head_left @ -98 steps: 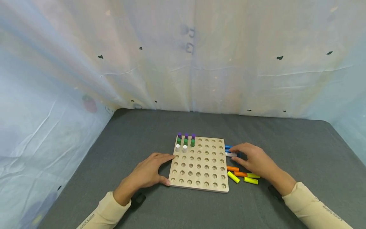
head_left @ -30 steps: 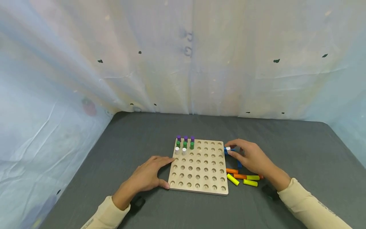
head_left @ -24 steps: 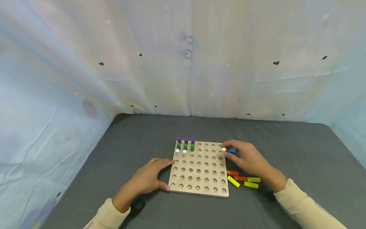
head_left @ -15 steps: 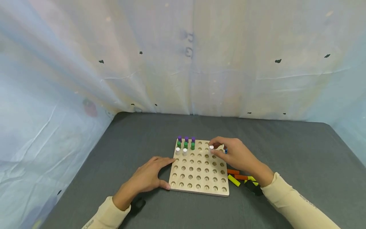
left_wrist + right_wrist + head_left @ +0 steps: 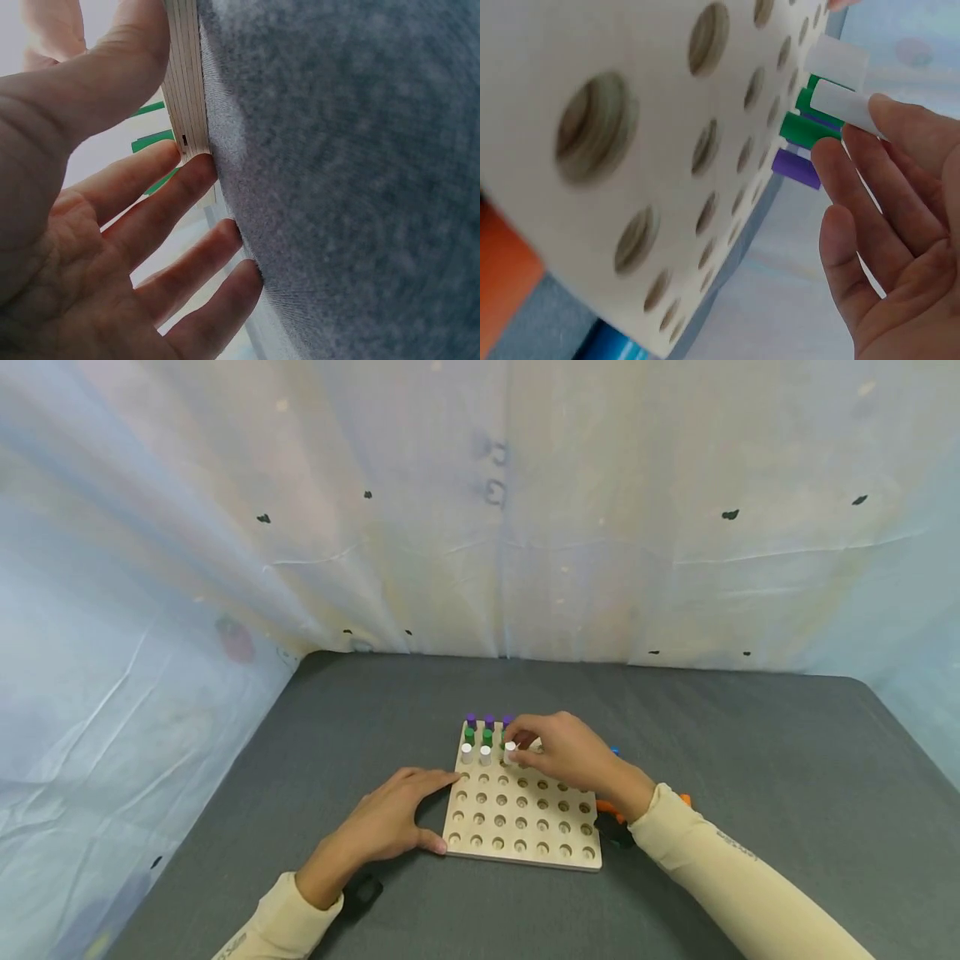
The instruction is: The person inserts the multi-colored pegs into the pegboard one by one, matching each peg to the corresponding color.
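A square wooden pegboard (image 5: 512, 812) with rows of round holes lies on the dark table. My right hand (image 5: 573, 753) pinches a white peg (image 5: 844, 105) between thumb and fingers, close over the third hole of the third row. Two white pegs (image 5: 485, 756) stand upright just left of it. Behind them stand green pegs (image 5: 487, 738) and purple pegs (image 5: 489, 722), the rightmost ones partly hidden by the right hand. My left hand (image 5: 386, 814) touches the board's left edge with forefinger and thumb, its fingers extended and spread in the left wrist view.
Right of the board lie orange pegs (image 5: 609, 810) and blue pegs (image 5: 616, 751), largely covered by the right hand and sleeve (image 5: 720, 860). Grey cloth covers the table (image 5: 765, 735). A pale hanging sheet (image 5: 585, 568) closes off the back and sides.
My right hand has picked a white peg from the loose ones at the right and carried it left across the board to the white row. The left hand stays at the board's edge.
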Demonstrator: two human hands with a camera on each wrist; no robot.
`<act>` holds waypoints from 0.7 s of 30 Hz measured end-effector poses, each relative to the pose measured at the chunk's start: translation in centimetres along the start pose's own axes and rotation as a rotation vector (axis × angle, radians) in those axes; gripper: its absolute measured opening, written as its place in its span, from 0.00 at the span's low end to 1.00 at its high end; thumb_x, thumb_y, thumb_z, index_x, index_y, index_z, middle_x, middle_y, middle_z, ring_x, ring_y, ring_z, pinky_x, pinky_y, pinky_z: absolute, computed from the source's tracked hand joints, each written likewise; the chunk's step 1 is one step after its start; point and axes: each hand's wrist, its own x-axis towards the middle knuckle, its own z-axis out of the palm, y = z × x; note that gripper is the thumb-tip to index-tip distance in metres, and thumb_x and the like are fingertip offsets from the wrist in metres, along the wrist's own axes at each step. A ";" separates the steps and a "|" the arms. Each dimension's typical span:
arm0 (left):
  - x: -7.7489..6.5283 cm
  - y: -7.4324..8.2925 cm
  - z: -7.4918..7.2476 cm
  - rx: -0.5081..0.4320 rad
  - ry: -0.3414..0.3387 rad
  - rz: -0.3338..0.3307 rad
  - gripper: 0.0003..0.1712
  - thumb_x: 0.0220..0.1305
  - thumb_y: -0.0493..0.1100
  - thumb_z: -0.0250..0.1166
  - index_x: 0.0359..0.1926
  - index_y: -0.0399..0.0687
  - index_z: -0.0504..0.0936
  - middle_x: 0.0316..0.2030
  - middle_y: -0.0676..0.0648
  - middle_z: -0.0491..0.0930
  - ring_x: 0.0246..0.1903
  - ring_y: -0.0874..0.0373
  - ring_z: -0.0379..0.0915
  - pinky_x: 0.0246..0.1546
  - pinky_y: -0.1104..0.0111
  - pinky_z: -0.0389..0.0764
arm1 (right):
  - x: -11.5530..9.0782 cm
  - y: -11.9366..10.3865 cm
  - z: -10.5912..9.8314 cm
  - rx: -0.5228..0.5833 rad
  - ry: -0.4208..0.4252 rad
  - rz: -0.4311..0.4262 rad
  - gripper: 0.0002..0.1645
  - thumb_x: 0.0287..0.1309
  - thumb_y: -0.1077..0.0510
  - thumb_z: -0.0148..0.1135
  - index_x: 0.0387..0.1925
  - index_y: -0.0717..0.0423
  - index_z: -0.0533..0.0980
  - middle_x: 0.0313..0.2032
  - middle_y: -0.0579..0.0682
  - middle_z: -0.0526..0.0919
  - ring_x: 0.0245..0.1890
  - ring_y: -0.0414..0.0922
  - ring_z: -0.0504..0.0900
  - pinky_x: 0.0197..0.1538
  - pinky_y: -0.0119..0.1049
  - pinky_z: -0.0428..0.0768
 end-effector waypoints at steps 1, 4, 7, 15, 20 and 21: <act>0.0 0.0 0.0 0.001 0.001 0.001 0.53 0.38 0.56 0.82 0.70 0.68 0.70 0.67 0.54 0.72 0.68 0.52 0.64 0.54 0.39 0.74 | 0.2 -0.1 0.1 -0.004 -0.004 -0.005 0.13 0.63 0.52 0.67 0.49 0.47 0.82 0.40 0.41 0.88 0.40 0.39 0.85 0.43 0.38 0.82; 0.0 0.1 -0.1 0.003 0.003 0.004 0.53 0.39 0.56 0.82 0.70 0.67 0.71 0.67 0.55 0.72 0.68 0.53 0.64 0.55 0.40 0.74 | 0.5 -0.1 0.4 -0.009 -0.012 -0.012 0.13 0.62 0.52 0.68 0.48 0.47 0.82 0.39 0.41 0.88 0.39 0.38 0.85 0.42 0.35 0.81; 0.0 0.1 -0.1 0.006 0.003 0.006 0.53 0.39 0.56 0.82 0.70 0.67 0.70 0.68 0.55 0.72 0.69 0.53 0.64 0.55 0.41 0.74 | 0.7 -0.1 0.6 -0.012 -0.015 -0.016 0.12 0.62 0.53 0.68 0.47 0.47 0.81 0.39 0.41 0.88 0.38 0.37 0.85 0.40 0.33 0.81; 0.0 -0.1 -0.1 0.023 0.005 0.008 0.53 0.39 0.56 0.82 0.70 0.68 0.70 0.67 0.55 0.72 0.68 0.53 0.64 0.55 0.42 0.75 | 0.8 0.0 0.8 -0.013 -0.021 -0.013 0.12 0.62 0.52 0.68 0.47 0.47 0.81 0.38 0.42 0.88 0.38 0.37 0.85 0.40 0.32 0.81; 0.1 -0.1 0.0 0.021 -0.003 0.014 0.53 0.40 0.56 0.82 0.71 0.67 0.70 0.68 0.55 0.71 0.69 0.52 0.64 0.57 0.42 0.74 | 0.6 0.0 1.0 -0.031 -0.048 -0.011 0.12 0.63 0.53 0.68 0.48 0.48 0.82 0.40 0.43 0.88 0.39 0.38 0.86 0.40 0.32 0.81; 0.1 -0.1 0.1 0.020 -0.005 0.013 0.53 0.40 0.56 0.82 0.71 0.67 0.70 0.68 0.54 0.71 0.69 0.52 0.63 0.57 0.42 0.74 | 0.6 0.0 1.0 -0.033 -0.052 -0.012 0.13 0.63 0.54 0.67 0.48 0.48 0.82 0.40 0.43 0.88 0.39 0.38 0.86 0.40 0.32 0.81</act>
